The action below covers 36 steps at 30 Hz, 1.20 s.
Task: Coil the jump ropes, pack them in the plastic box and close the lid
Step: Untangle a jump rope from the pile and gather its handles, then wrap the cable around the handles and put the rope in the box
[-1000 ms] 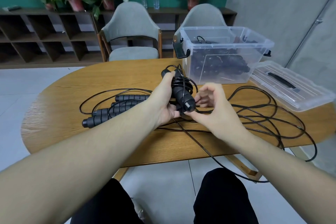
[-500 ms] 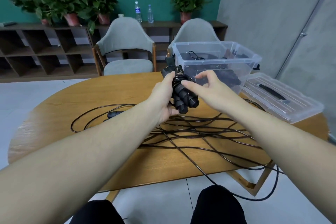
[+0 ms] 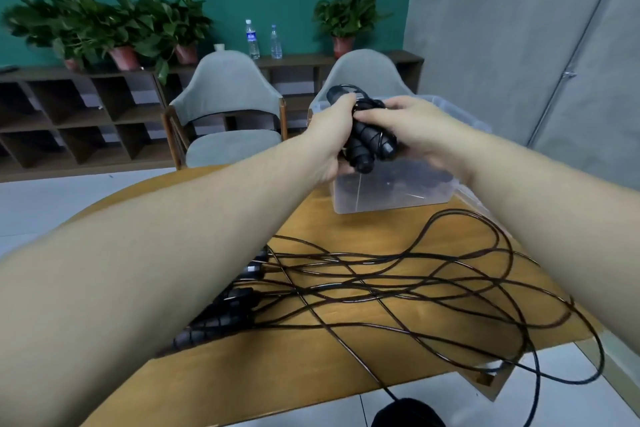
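Above the open plastic box (image 3: 388,196), you carry a coiled jump rope (image 3: 369,140) between both hands, its two black handles side by side with the cord wound round them so the bundle cannot spring apart. Your left hand (image 3: 330,135) is wrapped round the bundle from the left, and a loop of cord pokes out above its fingers. Your right hand (image 3: 417,128) clasps it from the right, its fingers curled over the top and holding the turns down. Gripping from both sides looks deliberate: I judge you mean to lower the rope in without the coil loosening.

Through the box's clear wall dark shapes show on the bottom, probably ropes already packed, though they are too blurred to be sure. The box stands at the far edge of the wooden table (image 3: 284,371), near enough to reach.

Nearer to you, loose cords (image 3: 398,288) sprawl tangled across the table and trail over its near edge, and further handles (image 3: 214,322) lie partly hidden under your left forearm. These are not yet coiled, so the task seems only partway through
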Each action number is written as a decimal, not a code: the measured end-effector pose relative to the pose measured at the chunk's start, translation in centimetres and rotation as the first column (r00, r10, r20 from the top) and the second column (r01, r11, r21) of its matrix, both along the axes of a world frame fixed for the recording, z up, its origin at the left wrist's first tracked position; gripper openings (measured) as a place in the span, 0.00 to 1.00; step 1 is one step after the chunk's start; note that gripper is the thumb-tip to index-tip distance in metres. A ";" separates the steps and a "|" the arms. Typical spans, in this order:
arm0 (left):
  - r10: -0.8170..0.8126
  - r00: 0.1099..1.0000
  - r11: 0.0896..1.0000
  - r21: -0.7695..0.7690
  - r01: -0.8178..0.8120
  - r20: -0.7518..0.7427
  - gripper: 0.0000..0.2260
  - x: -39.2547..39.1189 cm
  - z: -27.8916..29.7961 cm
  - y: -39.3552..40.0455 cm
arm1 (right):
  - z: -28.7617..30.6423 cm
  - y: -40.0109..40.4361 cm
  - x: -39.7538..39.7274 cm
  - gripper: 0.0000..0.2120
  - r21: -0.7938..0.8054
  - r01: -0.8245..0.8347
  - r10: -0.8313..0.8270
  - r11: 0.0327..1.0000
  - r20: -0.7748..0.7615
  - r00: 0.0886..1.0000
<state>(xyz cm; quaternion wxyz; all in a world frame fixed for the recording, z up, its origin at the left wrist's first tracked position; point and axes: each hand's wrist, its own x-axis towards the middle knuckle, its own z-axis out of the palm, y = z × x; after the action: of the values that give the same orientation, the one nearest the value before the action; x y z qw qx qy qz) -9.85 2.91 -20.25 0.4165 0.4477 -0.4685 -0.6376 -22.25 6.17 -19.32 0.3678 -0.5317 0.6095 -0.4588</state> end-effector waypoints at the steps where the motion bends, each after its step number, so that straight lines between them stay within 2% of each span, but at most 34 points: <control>1: 0.011 1.000 1.000 -0.016 -0.011 0.005 0.17 -0.5 0.6 -0.7 | 0.6 -0.5 -0.5 0.06 0.013 -0.013 0.012 1.000 0.085 0.996; 4: -0.009 1.000 0.999 -0.033 0.010 0.010 0.13 -1.8 1.8 -2.9 | 1.8 -2.4 -2.3 0.05 0.070 0.004 -0.019 0.998 0.216 0.976; 7: -0.023 0.985 0.996 -0.081 0.038 0.170 0.09 -2.7 2.2 -5.6 | 2.0 -4.4 -4.3 0.10 0.127 0.018 -0.055 0.992 0.291 0.955; 9: -0.048 0.974 0.993 -0.098 0.072 0.221 0.07 -3.6 2.2 -7.4 | 2.2 -5.5 -5.4 0.07 0.175 0.007 -0.060 0.985 0.301 0.952; 11: -0.089 0.965 0.988 -0.100 0.117 0.245 0.06 -4.9 2.4 -8.7 | 2.2 -6.5 -6.5 0.10 0.230 -0.024 -0.045 0.973 0.287 0.957; 13: -0.113 0.955 0.983 -0.106 0.147 0.275 0.07 -6.0 2.2 -9.9 | 2.0 -7.6 -7.2 0.14 0.281 -0.037 -0.028 0.959 0.224 0.974; 17: -0.101 0.956 0.985 -0.105 0.135 0.274 0.09 -8.4 1.2 -12.4 | 1.0 -11.0 -8.8 0.16 0.276 0.137 -0.106 0.952 -0.121 0.987; 21: -0.130 0.960 0.985 -0.075 0.153 0.250 0.11 -10.6 0.4 -13.9 | 0.1 -13.5 -10.5 0.13 0.310 0.124 -0.098 0.943 -0.097 0.990; 25: -0.197 0.922 0.968 -0.082 0.237 0.334 0.10 -13.5 -0.5 -14.7 | -0.7 -14.3 -13.3 0.13 0.302 0.227 -0.159 0.926 -0.233 0.959; 29: -0.217 0.873 0.957 -0.081 0.279 0.437 0.08 -14.9 -1.4 -15.4 | -1.3 -14.3 -15.5 0.14 0.193 0.392 -0.275 0.900 -0.446 0.852; 31: -0.224 0.851 0.951 -0.085 0.297 0.475 0.09 -15.2 -2.4 -15.7 | -2.0 -14.5 -15.9 0.17 0.237 0.388 -0.205 0.891 -0.552 0.808; 33: -0.225 0.827 0.946 -0.089 0.313 0.515 0.09 -15.1 -3.2 -15.9 | -2.4 -14.8 -15.4 0.21 0.244 0.388 -0.124 0.889 -0.687 0.716; 34: -0.218 0.816 0.945 -0.095 0.314 0.535 0.07 -15.0 -3.5 -16.2 | -2.5 -15.0 -15.0 0.24 0.227 0.398 -0.088 0.889 -0.768 0.635; 36: -0.196 0.799 0.946 -0.105 0.307 0.569 0.04 -14.8 -4.0 -16.3 | -2.8 -15.6 -14.7 0.31 0.123 0.438 -0.053 0.891 -0.928 0.369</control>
<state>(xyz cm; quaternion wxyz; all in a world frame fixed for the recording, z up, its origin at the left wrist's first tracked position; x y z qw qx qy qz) -24.67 -13.37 -24.21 0.2162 0.5035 -0.6831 -0.4828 -36.92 -9.43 -22.07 -0.0077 -0.5197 0.8538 -0.0305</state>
